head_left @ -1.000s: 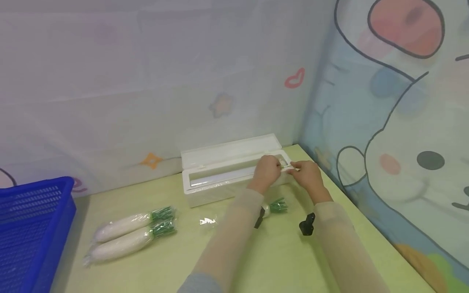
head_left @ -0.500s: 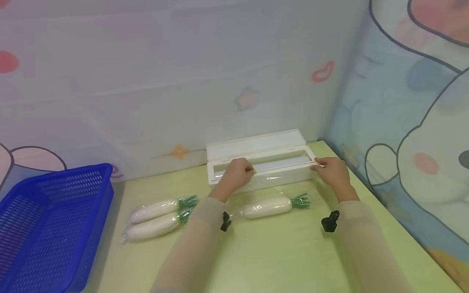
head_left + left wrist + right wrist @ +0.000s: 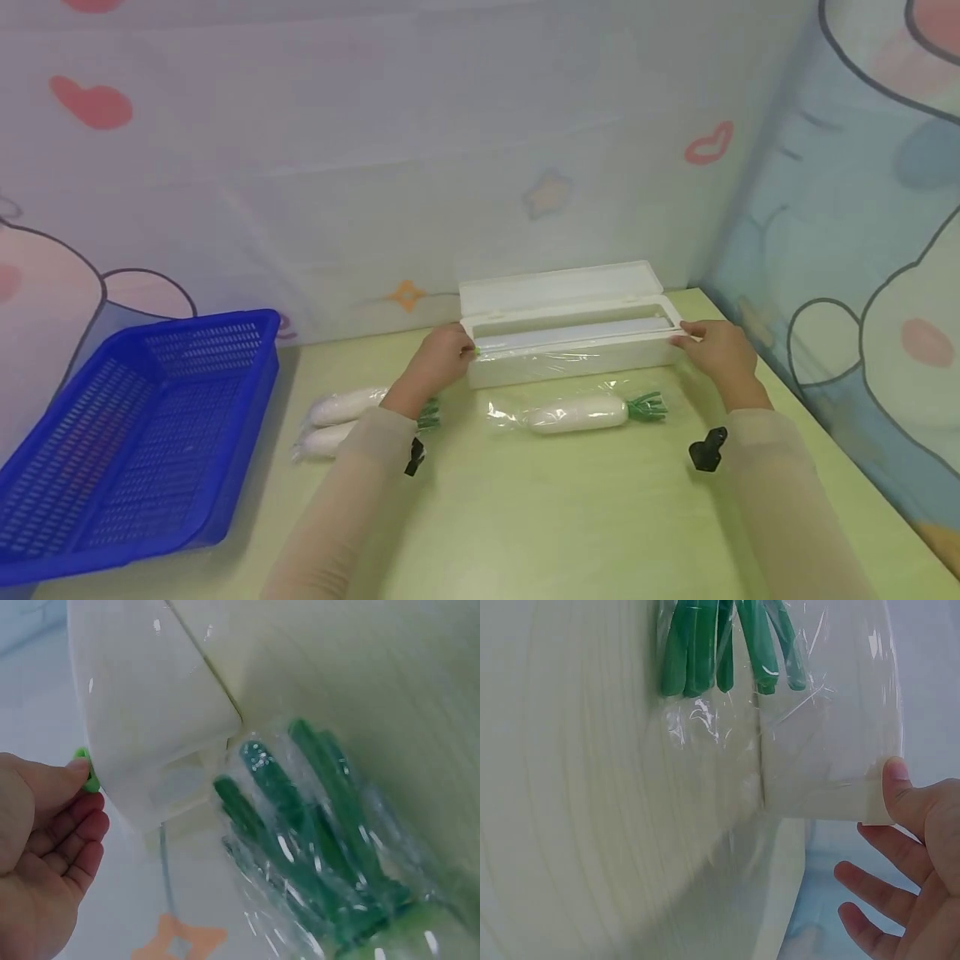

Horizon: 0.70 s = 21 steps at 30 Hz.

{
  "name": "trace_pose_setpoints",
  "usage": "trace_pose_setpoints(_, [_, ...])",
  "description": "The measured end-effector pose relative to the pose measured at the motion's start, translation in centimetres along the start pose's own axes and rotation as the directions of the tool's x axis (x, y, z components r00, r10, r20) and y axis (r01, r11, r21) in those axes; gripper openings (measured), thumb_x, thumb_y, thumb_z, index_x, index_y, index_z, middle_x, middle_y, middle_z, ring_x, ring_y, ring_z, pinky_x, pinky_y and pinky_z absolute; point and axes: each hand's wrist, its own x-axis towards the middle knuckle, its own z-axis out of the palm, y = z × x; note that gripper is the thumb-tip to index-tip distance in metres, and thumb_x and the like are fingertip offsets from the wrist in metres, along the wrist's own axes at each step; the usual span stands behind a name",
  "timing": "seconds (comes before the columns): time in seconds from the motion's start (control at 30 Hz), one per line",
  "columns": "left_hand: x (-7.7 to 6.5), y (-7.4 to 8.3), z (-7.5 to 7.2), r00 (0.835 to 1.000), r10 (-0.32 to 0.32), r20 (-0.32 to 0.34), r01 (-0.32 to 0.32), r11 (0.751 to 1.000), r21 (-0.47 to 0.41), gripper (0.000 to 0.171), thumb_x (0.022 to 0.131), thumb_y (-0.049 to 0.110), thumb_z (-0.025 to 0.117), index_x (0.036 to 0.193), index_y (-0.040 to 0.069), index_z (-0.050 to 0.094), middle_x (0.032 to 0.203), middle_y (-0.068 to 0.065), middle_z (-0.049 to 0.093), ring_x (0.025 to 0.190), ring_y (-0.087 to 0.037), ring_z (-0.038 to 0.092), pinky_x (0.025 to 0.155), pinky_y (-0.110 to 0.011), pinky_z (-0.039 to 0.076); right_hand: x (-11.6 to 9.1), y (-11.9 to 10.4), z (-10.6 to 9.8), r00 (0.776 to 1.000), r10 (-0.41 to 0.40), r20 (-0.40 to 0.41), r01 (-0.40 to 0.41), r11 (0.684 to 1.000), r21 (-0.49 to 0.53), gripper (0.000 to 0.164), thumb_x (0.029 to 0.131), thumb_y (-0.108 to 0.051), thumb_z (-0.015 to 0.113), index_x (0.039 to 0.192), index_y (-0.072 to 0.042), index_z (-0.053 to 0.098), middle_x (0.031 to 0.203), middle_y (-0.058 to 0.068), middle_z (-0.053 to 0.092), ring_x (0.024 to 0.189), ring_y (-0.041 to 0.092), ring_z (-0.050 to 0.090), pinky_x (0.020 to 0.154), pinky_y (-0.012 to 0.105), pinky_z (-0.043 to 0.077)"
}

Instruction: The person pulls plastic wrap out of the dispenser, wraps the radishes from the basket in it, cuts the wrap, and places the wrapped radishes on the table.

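Note:
A white cling film dispenser [image 3: 573, 363] stands against the wall with its lid [image 3: 561, 288] raised and a film roll [image 3: 581, 333] inside. At its left end my left hand [image 3: 441, 357] pinches the small green slide cutter [image 3: 90, 771] between thumb and fingers. My right hand [image 3: 722, 353] grips the dispenser's right front corner, thumb on the front and the other fingers spread below. Clear film hangs down the front face. Before the dispenser lies a white radish [image 3: 577, 414] with green stalks [image 3: 697, 652], with clear film around it.
Two wrapped radishes [image 3: 345, 406] lie side by side to the left, partly hidden behind my left forearm. A blue plastic basket [image 3: 225, 467] stands at the far left of the pale green table [image 3: 555, 517]. Printed cloth walls [image 3: 360, 167] rise behind and to the right.
My left hand has slid the green cutter from the dispenser's right end to its left end. The right hand stays at the right corner. The head view has turned left, showing more of the basket.

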Motion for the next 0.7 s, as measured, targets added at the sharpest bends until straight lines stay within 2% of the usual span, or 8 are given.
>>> trace_pose_setpoints(0.1, [0.2, 0.0, 0.1, 1.000, 0.020, -0.001, -0.020, 1.000, -0.010, 0.013, 0.090, 0.000, 0.062, 0.094, -0.004, 0.074, 0.084, -0.011, 0.062, 0.084, -0.025, 0.059, 0.080, -0.035, 0.051, 0.0, 0.2, -0.3, 1.000, -0.020, 0.010, 0.020, 1.000, -0.009, 0.060, 0.094, -0.047, 0.057, 0.136, -0.005, 0.052, 0.129, 0.026, 0.056, 0.111, 0.049, 0.052, 0.065, 0.045, 0.046])
trace_pose_setpoints(0.23, [0.2, 0.2, 0.2, 1.000, -0.021, 0.004, 0.021, 0.999, -0.047, 0.018, 0.092, 0.007, 0.062, 0.102, -0.005, 0.072, 0.090, -0.012, 0.063, 0.086, -0.025, 0.058, 0.081, -0.036, 0.050, 0.2, 0.7, -0.4, 0.996, -0.082, 0.035, 0.082, 0.997, -0.005, 0.063, 0.096, -0.048, 0.053, 0.138, -0.001, 0.048, 0.130, 0.029, 0.053, 0.113, 0.048, 0.052, 0.079, 0.054, 0.047])
trace_pose_setpoints(0.3, [0.1, 0.3, 0.4, 0.999, -0.040, -0.013, 0.038, 0.997, -0.074, 0.024, 0.094, 0.012, 0.062, 0.108, -0.005, 0.069, 0.095, -0.013, 0.063, 0.089, -0.026, 0.058, 0.081, -0.038, 0.050, 0.3, 0.8, -0.5, 0.991, -0.117, 0.066, 0.116, 0.993, 0.020, 0.065, 0.097, -0.046, 0.052, 0.139, 0.003, 0.045, 0.133, 0.031, 0.050, 0.115, 0.048, 0.051, 0.087, 0.057, 0.045])
trace_pose_setpoints(0.4, [-0.1, 0.6, 1.0, 0.998, -0.033, -0.057, 0.027, 0.996, -0.088, 0.032, 0.093, 0.019, 0.063, 0.116, -0.004, 0.066, 0.105, -0.014, 0.064, 0.097, -0.028, 0.058, 0.087, -0.041, 0.048, 0.3, 1.0, -0.6, 0.980, -0.159, 0.119, 0.152, 0.986, 0.063, 0.066, 0.099, -0.043, 0.050, 0.141, 0.007, 0.039, 0.137, 0.034, 0.043, 0.117, 0.050, 0.049, 0.091, 0.059, 0.043])
trace_pose_setpoints(0.47, [-0.2, 0.9, 1.5, 0.997, -0.012, -0.077, 0.008, 0.999, -0.051, 0.032, 0.093, 0.021, 0.064, 0.116, -0.001, 0.066, 0.108, -0.013, 0.064, 0.101, -0.029, 0.057, 0.090, -0.044, 0.046, 0.2, 1.0, -0.7, 0.974, -0.181, 0.136, 0.171, 0.982, 0.084, 0.065, 0.100, -0.041, 0.049, 0.142, 0.007, 0.037, 0.138, 0.036, 0.040, 0.118, 0.052, 0.047, 0.092, 0.060, 0.043])
trace_pose_setpoints(0.6, [0.0, 1.6, 2.3, 0.997, 0.003, -0.074, 0.000, 0.999, 0.047, 0.033, 0.093, 0.027, 0.064, 0.117, 0.005, 0.067, 0.111, -0.009, 0.064, 0.104, -0.027, 0.053, 0.091, -0.048, 0.042, 0.0, 1.0, -0.4, 0.967, -0.243, 0.079, 0.236, 0.968, 0.087, 0.051, 0.100, -0.030, 0.052, 0.137, 0.005, 0.047, 0.137, 0.036, 0.040, 0.118, 0.053, 0.044, 0.095, 0.062, 0.038])
trace_pose_setpoints(0.7, [0.3, 2.0, 2.6, 0.998, -0.013, -0.065, 0.019, 0.996, 0.084, 0.032, 0.093, 0.028, 0.064, 0.118, 0.008, 0.067, 0.112, -0.006, 0.063, 0.102, -0.024, 0.052, 0.090, -0.048, 0.041, -0.1, 0.9, 0.0, 0.956, -0.294, -0.002, 0.293, 0.953, 0.076, 0.038, 0.098, -0.021, 0.056, 0.122, 0.008, 0.059, 0.133, 0.035, 0.044, 0.120, 0.052, 0.041, 0.100, 0.062, 0.033])
